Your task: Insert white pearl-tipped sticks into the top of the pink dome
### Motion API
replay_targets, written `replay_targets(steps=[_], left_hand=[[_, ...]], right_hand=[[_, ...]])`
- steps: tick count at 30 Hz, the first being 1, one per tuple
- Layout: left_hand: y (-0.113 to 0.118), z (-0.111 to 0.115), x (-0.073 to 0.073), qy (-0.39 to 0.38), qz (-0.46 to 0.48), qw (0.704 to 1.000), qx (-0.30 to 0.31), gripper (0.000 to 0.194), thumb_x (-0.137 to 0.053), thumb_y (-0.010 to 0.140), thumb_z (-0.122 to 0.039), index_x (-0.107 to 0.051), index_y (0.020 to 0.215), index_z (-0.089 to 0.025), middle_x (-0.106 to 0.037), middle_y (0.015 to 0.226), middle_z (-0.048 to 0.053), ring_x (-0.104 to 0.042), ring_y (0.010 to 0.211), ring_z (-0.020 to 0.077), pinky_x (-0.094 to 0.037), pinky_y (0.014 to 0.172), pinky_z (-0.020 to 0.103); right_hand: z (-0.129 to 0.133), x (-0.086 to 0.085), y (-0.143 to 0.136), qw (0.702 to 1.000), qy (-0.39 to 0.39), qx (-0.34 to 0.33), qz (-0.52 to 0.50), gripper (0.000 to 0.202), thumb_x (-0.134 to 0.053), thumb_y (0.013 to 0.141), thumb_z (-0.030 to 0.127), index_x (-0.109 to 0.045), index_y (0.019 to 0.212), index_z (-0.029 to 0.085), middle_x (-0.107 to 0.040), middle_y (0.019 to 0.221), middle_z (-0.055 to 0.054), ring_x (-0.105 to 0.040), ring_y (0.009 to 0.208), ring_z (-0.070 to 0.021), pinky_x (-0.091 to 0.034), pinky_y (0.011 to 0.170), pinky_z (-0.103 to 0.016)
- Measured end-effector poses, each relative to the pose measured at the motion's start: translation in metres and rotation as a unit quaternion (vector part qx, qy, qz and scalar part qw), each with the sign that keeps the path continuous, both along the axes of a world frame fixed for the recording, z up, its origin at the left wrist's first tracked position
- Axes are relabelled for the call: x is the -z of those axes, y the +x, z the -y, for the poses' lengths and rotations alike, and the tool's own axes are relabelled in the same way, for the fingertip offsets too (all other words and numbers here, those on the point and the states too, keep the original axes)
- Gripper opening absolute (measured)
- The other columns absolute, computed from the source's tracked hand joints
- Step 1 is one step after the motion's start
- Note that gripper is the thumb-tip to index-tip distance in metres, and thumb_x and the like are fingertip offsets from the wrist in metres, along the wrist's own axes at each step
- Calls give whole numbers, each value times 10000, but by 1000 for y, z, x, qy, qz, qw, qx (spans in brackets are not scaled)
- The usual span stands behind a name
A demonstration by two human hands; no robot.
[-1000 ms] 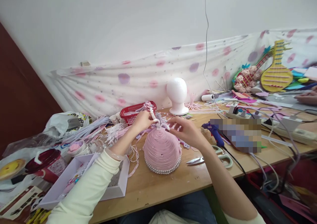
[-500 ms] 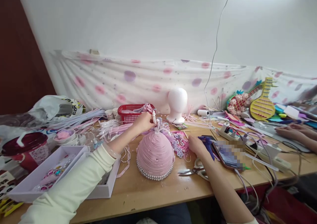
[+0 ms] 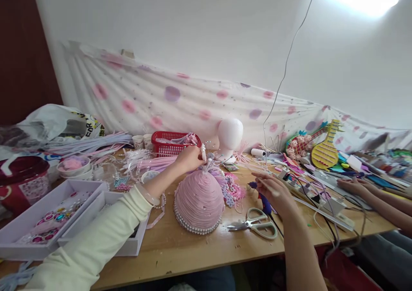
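Note:
My left hand (image 3: 192, 158) is closed on a white beaded ornament (image 3: 203, 151) at the top of a pink dome (image 3: 199, 201). The dome looks wound with cord in rows, and a band of silvery beads (image 3: 196, 228) rings its lower edge. Fingers stretched toward the left, my right hand (image 3: 273, 190) hovers above the table, slightly blurred, with nothing visible in it. Beneath it lies a dark blue glue gun (image 3: 264, 203), partly covered by the hand. Scissors (image 3: 254, 224) with pale handles rest between the dome and my right arm.
A white foam head (image 3: 230, 134) and a red basket (image 3: 174, 141) stand behind the dome. White trays (image 3: 96, 216) with gems are at left. A power strip (image 3: 325, 203) with cables lies at right, near a yellow lute-shaped craft (image 3: 325, 151) and another person's hands (image 3: 352, 186).
My right hand has lifted and shifted rightward, uncovering more of the scissors. The phone that lay beside it no longer shows. My left hand keeps its hold, and the view has tilted.

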State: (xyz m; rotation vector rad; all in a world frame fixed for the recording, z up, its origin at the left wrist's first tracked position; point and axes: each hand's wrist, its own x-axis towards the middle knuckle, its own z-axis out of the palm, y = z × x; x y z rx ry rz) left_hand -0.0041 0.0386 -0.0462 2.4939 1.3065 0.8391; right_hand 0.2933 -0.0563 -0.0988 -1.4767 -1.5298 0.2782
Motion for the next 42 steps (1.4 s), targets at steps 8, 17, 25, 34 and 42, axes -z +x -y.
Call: replay_targets(steps=[8, 17, 25, 34, 42], left_hand=[[-1, 0, 1, 8, 4, 1000, -10, 134, -652, 714, -222, -756, 779, -168, -732, 754, 83, -678, 774, 227, -463, 673, 272], [-1, -3, 5, 16, 1, 1000, -16, 151, -652, 741, -258, -752, 797, -160, -729, 748, 87, -682, 765, 227, -463, 665, 274], [-1, -1, 3, 11, 5, 1000, -2, 137, -656, 731, -234, -763, 779, -162, -721, 685, 83, -680, 717, 221, -452, 641, 266], [0, -1, 2, 8, -4, 1000, -22, 181, -666, 731, -267, -773, 842, -173, -752, 816, 106, -690, 823, 253, -457, 672, 286], [-1, 1, 0, 1, 3, 1000, -14, 186, -644, 729, -216, -775, 856, -179, -754, 800, 89, -688, 775, 232, -461, 668, 278]], right_hand=[[73, 16, -22, 891, 71, -116, -433, 395, -856, 564, 339, -745, 928, 232, -699, 867, -72, -651, 726, -185, -582, 662, -314], [77, 28, -90, 870, 120, -74, -472, 217, -759, 701, 326, -579, 721, 205, -441, 515, 78, -393, 385, -40, -373, 339, -149], [46, 10, -93, 851, 113, -114, -500, 341, -729, 680, 288, -396, 656, 219, -415, 461, 98, -334, 344, -42, -317, 313, -150], [-5, 11, -100, 870, 36, -152, -467, 292, -686, 634, 241, -433, 780, 243, -388, 442, 124, -292, 351, -54, -269, 327, -168], [-25, 14, -100, 868, -11, -163, -468, 279, -637, 614, 220, -441, 811, 247, -341, 421, 133, -247, 349, -54, -197, 340, -171]])
